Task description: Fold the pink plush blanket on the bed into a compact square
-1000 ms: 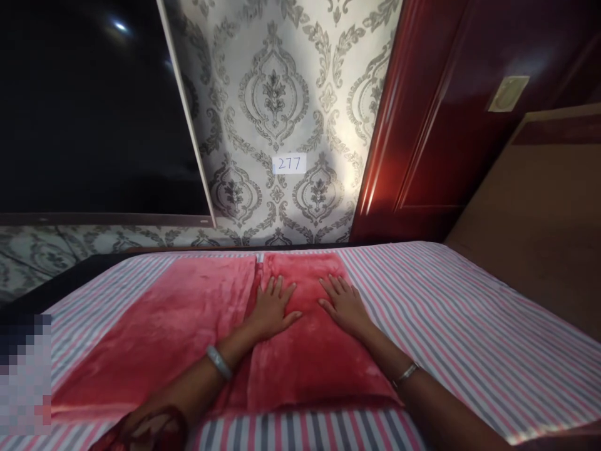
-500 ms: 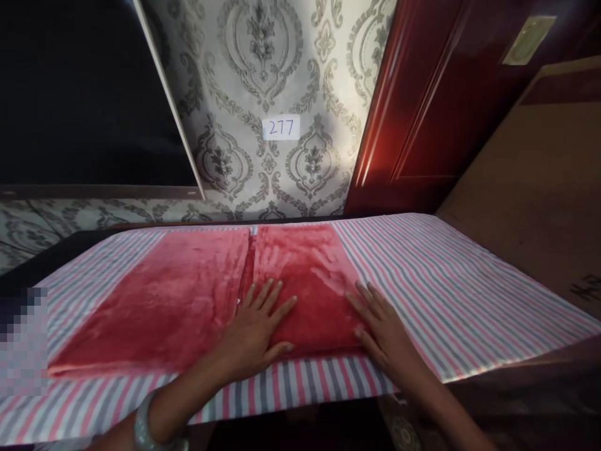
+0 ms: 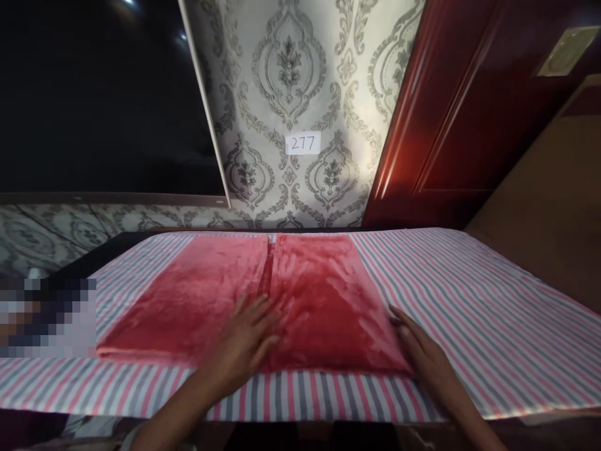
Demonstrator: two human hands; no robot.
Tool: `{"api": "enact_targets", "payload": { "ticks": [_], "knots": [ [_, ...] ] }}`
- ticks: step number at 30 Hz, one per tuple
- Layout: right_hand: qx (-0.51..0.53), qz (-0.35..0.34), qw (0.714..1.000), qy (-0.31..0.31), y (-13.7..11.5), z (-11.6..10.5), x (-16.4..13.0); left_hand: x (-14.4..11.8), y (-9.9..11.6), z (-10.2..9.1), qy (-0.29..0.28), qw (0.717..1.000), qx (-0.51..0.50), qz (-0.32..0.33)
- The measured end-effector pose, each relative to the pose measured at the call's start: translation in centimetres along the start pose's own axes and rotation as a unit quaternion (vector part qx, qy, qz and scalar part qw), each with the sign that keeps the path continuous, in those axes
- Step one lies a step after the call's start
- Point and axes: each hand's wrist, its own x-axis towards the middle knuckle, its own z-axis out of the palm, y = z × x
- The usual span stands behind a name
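Note:
A soft red plush blanket [image 3: 323, 300] lies flat and folded, with two panels side by side and a narrow dark gap between them. My left hand [image 3: 246, 338] is over the inner edge of the left panel, beside the gap. Its fingers are spread and a little smeared by motion. At the blanket's right edge is my right hand [image 3: 422, 351], turned on its side with the fingers stretched out along that edge. Whether its fingertips reach under the plush cannot be made out. Beneath the blanket is a pink, grey and white striped cloth [image 3: 460, 300].
A dark screen [image 3: 103, 106] stands at the back left before patterned wallpaper, which bears a paper label [image 3: 303, 143] reading 277. Dark red wood panelling [image 3: 441, 125] and a brown cardboard box [image 3: 554, 207] are on the right. A pixelated patch covers the far left.
My left hand has shifted off the right panel toward the left one. My right hand has moved from the top of the right panel to its outer edge. The camera view has shifted slightly.

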Motion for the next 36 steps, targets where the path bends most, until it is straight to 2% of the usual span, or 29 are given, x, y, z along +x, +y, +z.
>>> {"api": "enact_targets", "payload": {
  "ticks": [2, 4, 7, 9, 11, 13, 16, 18, 20, 24, 29, 33, 36],
  "knots": [
    [0.013, 0.031, 0.999, -0.008, 0.1, -0.1, 1.3, -0.2, -2.0, -0.4, 0.064, 0.995, 0.041, -0.069],
    [0.006, 0.030, 0.999, -0.012, 0.0, 0.5, 2.4, -0.1, -3.7, 0.2, 0.090, 0.980, 0.087, -0.157],
    [-0.026, -0.008, 1.000, 0.003, -0.1, 1.9, 3.0, 0.2, -4.8, 2.2, 0.025, 0.967, 0.110, -0.229],
    [-0.045, -0.037, 0.998, 0.009, 0.0, 2.6, 2.8, 0.1, -4.8, 3.4, -0.021, 0.967, 0.100, -0.235],
    [-0.060, -0.047, 0.997, 0.011, 0.4, 2.7, 2.6, -0.1, -4.8, 3.9, -0.030, 0.968, 0.085, -0.234],
    [-0.077, -0.056, 0.995, 0.026, 0.5, 2.4, 2.7, -0.5, -5.0, 3.5, -0.017, 0.974, 0.059, -0.218],
    [-0.108, -0.104, 0.986, 0.072, -0.6, 1.6, 3.8, -1.6, -6.4, 1.8, 0.030, 0.981, 0.029, -0.188],
    [-0.114, -0.143, 0.980, 0.082, -2.4, 1.7, 5.0, -2.7, -7.8, 0.2, 0.065, 0.974, 0.045, -0.212],
    [-0.105, -0.177, 0.977, 0.059, -4.7, 2.5, 6.5, -4.0, -9.6, -1.2, 0.080, 0.954, 0.083, -0.276],
    [-0.074, -0.246, 0.966, -0.029, -9.6, 6.6, 9.8, -7.1, -12.8, -2.8, 0.083, 0.909, 0.133, -0.385],
    [-0.067, -0.306, 0.935, -0.165, -16.0, 13.4, 14.5, -11.2, -15.3, -3.0, 0.131, 0.894, 0.111, -0.413],
    [-0.100, -0.287, 0.919, -0.250, -21.5, 19.2, 17.7, -13.2, -16.1, -3.1, 0.136, 0.860, 0.065, -0.487],
    [-0.114, -0.257, 0.918, -0.281, -25.0, 23.7, 19.5, -14.7, -16.7, -2.7, 0.149, 0.857, 0.010, -0.492]
  ]
}}
